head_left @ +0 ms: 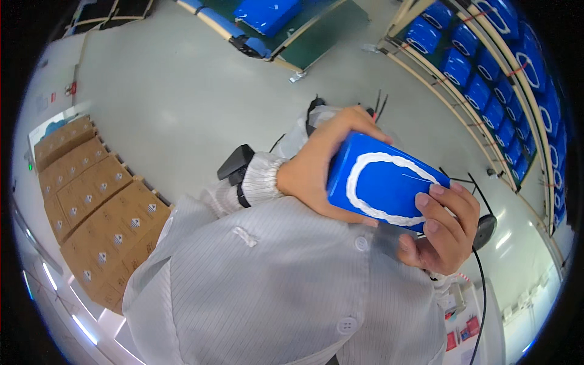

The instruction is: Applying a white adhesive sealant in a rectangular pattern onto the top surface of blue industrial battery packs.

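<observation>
In front of my chest is a blue box-shaped pack (380,173), tilted, with a smooth shiny wrapping. A white braided cord (354,176) forms a loop on its upper face. My left hand (313,170) is wrapped round the pack's left end, with fingers over the far edge and thumb along the near side. At the right end, my right hand (450,228) has its fingers curled over the corner, fingertips by the cord's end. Thin dark and red leads (380,106) stick out beyond my left hand; where they start is hidden.
Brown cartons (109,225) are stacked at the left. Racks on the right hold several blue packs (477,91) with white loops. A wheeled cart (322,45) at the top carries another blue item (267,15). A black cable (483,292) hangs beside my right arm.
</observation>
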{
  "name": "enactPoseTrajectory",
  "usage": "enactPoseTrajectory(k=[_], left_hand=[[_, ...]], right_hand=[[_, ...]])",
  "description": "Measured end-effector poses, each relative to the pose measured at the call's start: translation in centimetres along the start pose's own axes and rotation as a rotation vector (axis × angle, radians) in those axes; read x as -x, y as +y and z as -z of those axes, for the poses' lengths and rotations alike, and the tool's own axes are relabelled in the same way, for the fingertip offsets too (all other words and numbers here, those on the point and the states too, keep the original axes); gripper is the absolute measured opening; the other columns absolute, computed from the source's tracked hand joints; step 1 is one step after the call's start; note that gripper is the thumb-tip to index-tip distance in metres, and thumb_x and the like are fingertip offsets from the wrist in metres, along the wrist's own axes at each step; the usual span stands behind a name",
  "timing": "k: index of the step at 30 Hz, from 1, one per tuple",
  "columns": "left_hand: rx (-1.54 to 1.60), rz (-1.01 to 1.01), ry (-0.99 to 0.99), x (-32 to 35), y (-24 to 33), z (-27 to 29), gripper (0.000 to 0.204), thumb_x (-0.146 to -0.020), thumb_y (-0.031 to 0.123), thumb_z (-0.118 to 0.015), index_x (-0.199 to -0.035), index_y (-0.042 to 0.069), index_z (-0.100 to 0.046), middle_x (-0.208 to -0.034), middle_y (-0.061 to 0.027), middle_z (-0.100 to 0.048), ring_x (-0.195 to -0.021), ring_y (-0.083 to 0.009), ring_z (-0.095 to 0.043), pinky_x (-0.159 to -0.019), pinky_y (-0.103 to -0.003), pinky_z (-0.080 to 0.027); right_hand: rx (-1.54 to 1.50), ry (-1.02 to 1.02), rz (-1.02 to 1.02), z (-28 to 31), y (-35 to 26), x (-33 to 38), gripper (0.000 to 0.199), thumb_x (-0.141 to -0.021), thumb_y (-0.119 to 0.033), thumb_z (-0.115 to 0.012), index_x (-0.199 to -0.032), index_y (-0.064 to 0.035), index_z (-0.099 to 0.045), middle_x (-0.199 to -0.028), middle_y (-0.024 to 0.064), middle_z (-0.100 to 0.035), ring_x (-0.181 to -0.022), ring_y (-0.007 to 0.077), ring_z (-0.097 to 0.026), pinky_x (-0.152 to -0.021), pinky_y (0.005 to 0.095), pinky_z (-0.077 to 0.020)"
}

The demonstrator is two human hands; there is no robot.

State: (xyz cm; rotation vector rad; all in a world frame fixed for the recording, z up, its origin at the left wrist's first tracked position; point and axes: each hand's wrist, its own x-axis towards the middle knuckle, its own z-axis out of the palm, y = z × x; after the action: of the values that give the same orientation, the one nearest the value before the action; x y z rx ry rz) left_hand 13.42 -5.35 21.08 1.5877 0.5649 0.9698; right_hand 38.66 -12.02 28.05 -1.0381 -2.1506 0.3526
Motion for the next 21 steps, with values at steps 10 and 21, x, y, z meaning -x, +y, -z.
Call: enactPoseTrajectory(k=[10,21], left_hand=[[0.03,-0.051,0.053,0.6,-0.2,0.2,0.099,-0.055,0.038,-0.1,-0.132,0.005,-0.047,-0.123,-0.0141,-0.058,-0.109,-0.0283,-0.057,-0.095,-0.04,-0.046],[0.048,0.006,0.05,0.1,-0.2,0.4,0.1,-0.054,0.037,-0.101,-0.132,0.007,-0.046,-0.123,-0.014,-0.059,-0.111,-0.0281,-0.056,-0.097,-0.042,-0.045]], right_hand=[[-0.057,0.668,-0.396,-0.9,1.4,0.4,0.017,-0.095,0.008,-0.058,-0.102,-0.0034,-0.048,-0.085,0.0173,-0.061,-0.069,0.0212,-0.057,-0.068,0.0335,-0.0508],[-0.637,-0.578,-0.665,-0.3,5.5,3.5,0.11,-0.069,-0.024,-0.091,-0.158,-0.002,-0.03,-0.161,0.0242,-0.034,-0.145,0.0356,-0.042,-0.119,0.0474,-0.034]])
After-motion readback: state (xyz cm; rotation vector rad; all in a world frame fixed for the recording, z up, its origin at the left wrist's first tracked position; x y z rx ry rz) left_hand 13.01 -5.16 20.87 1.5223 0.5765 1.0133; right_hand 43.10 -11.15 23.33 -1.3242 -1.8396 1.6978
